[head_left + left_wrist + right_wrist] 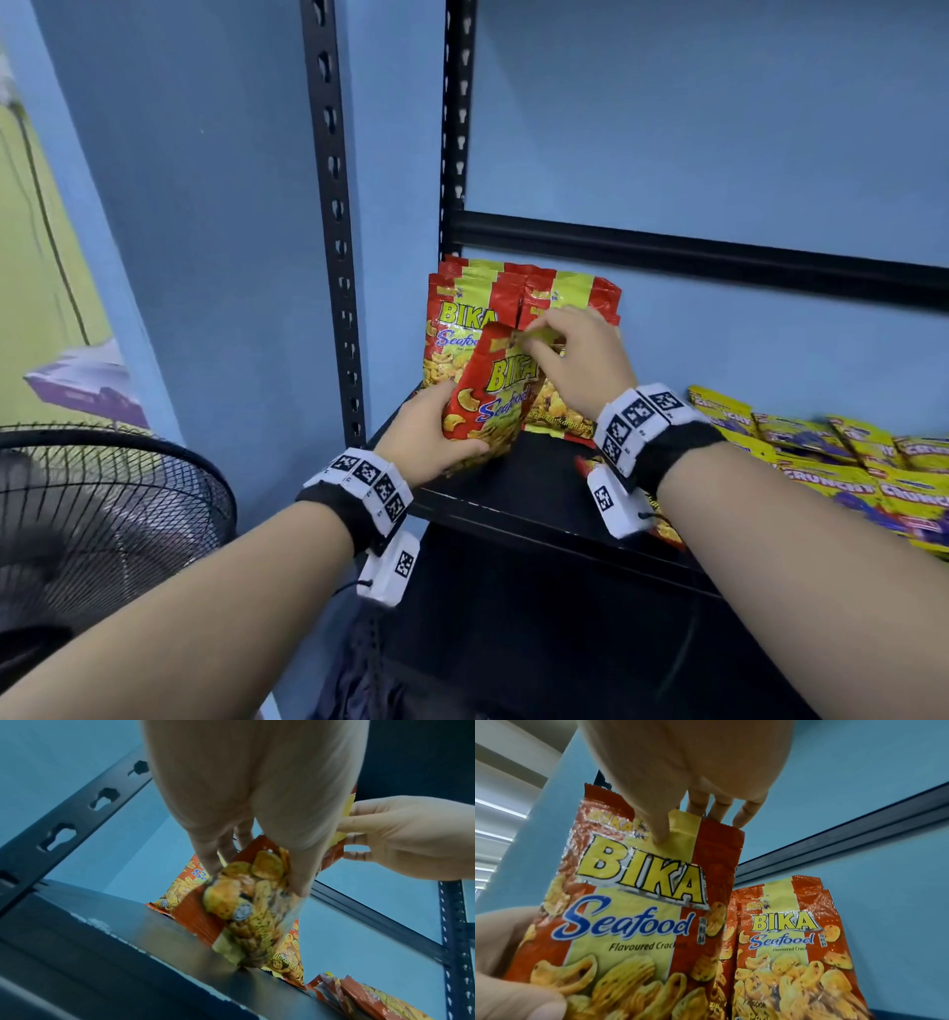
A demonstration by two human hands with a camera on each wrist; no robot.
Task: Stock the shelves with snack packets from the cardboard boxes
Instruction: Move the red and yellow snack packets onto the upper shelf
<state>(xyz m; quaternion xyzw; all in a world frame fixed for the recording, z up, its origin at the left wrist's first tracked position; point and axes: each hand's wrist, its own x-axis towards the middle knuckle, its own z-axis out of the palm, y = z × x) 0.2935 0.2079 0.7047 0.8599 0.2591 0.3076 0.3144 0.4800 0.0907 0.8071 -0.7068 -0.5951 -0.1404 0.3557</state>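
We are steadying a red-and-yellow foil seafood cracker packet (490, 398), left hand (431, 442) gripping its base, right hand (575, 360) pinching its top, risking toppling the upright row of matching packets (513, 303) behind on the black metal shelf (539, 488).

Red-yellow Bika packet (493, 395) tilted, above black shelf (518, 493), perhaps touching

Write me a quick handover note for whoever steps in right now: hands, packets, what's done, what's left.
Left hand grips the lower part of a Bika Seafood packet, held tilted above the black shelf.
Right hand pinches that packet's top edge.
Done: a row of Bika packets stands against the back wall; Crunchy packets lie to the right.
Left: stand the held packet in front of the row. One more Bika packet lies flat under the right wrist. No cardboard boxes in view.
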